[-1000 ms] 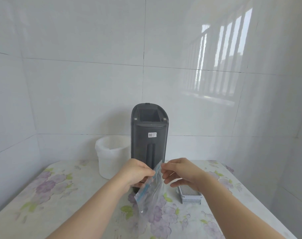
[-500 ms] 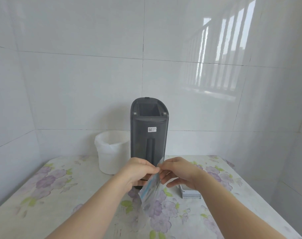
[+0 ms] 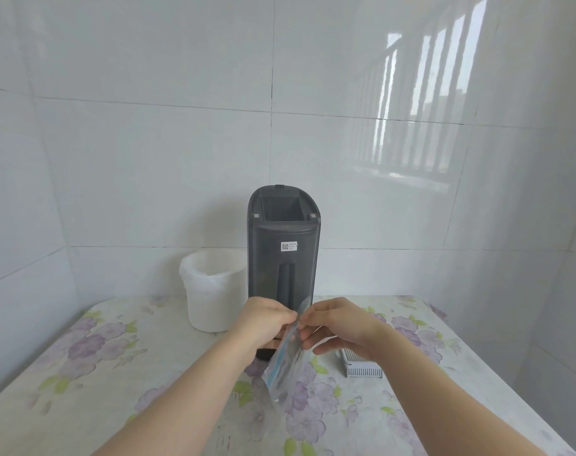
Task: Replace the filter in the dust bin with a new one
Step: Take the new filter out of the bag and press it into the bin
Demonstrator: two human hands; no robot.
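Observation:
A tall dark grey dust bin [image 3: 283, 258] stands upright at the middle of the table, its top open. In front of it my left hand [image 3: 263, 319] and my right hand [image 3: 334, 324] both pinch the top edge of a clear plastic bag [image 3: 285, 363] with blue print, which hangs between them above the table. What the bag holds cannot be made out. A white pleated filter [image 3: 362, 365] lies on the table just right of the bin, partly hidden by my right hand.
A white bucket [image 3: 212, 291] lined with a white bag stands left of the dust bin by the back wall. The table [image 3: 99, 373] has a purple floral cover. Tiled walls close in behind and on both sides.
Both hands have lifted the bag a little and drawn closer together at its top edge. The camera view has tilted upward slightly.

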